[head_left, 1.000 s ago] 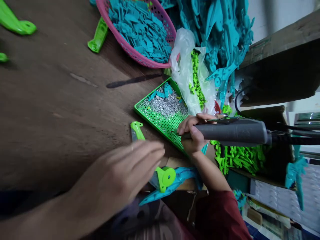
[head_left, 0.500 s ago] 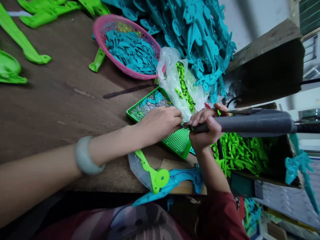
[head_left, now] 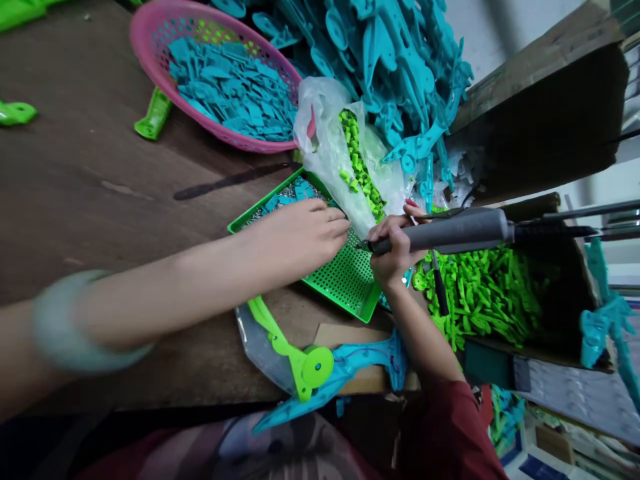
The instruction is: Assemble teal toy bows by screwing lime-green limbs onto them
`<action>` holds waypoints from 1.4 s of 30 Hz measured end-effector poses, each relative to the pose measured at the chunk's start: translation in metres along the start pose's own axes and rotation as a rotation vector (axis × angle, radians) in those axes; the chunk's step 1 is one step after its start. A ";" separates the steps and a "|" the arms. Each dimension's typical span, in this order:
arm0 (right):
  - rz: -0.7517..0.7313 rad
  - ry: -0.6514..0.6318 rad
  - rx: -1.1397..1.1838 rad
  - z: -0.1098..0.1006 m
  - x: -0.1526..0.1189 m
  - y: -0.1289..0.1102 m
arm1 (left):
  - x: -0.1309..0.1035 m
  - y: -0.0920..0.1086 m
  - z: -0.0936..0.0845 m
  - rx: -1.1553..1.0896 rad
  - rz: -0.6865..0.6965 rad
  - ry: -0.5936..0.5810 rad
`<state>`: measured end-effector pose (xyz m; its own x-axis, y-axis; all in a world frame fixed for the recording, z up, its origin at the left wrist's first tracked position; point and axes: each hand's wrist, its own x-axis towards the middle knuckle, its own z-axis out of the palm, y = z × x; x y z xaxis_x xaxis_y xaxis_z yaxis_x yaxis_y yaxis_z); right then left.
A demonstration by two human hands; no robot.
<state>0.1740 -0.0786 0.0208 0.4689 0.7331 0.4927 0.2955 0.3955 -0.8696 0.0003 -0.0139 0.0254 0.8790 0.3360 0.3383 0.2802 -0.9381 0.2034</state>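
Note:
My left hand (head_left: 300,237) reaches over a green perforated tray (head_left: 345,280) that holds small silver screws and a few teal pieces; its fingertips are bunched together near the tip of the tool. My right hand (head_left: 395,250) grips a grey electric screwdriver (head_left: 450,232) held nearly level, its bit pointing left toward my left fingers. A partly assembled toy of a green and a teal plastic part (head_left: 315,367) lies on the table's near edge, below both hands.
A pink basket (head_left: 150,40) of teal pieces stands at the back. A clear bag of green bits (head_left: 350,160), a heap of teal parts (head_left: 395,60) and a box of green parts (head_left: 480,300) crowd the right. A dark board (head_left: 545,127) overhangs there.
My left hand went from the near table edge up to the tray and now sits at the screwdriver's tip. The view shifted; the right hand kept the tool.

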 end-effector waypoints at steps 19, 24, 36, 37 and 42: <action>0.009 0.089 -0.026 0.009 0.001 0.012 | -0.162 0.116 0.046 -0.074 0.000 0.289; -0.040 0.091 0.014 0.012 0.004 0.001 | -0.157 0.128 0.056 -0.035 -0.043 0.413; -0.069 -0.497 0.212 0.119 -0.050 -0.045 | -0.154 0.128 0.055 0.050 -0.009 0.476; -0.051 -0.517 0.185 0.121 -0.052 -0.040 | -0.154 0.128 0.055 0.049 -0.007 0.482; -0.038 -0.550 0.151 0.123 -0.057 -0.029 | -0.156 0.126 0.058 0.050 0.003 0.509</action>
<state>0.0363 -0.0636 0.0146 -0.0543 0.8811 0.4698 0.1625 0.4721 -0.8664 -0.0796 -0.1897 -0.0547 0.5842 0.3196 0.7460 0.3069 -0.9379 0.1615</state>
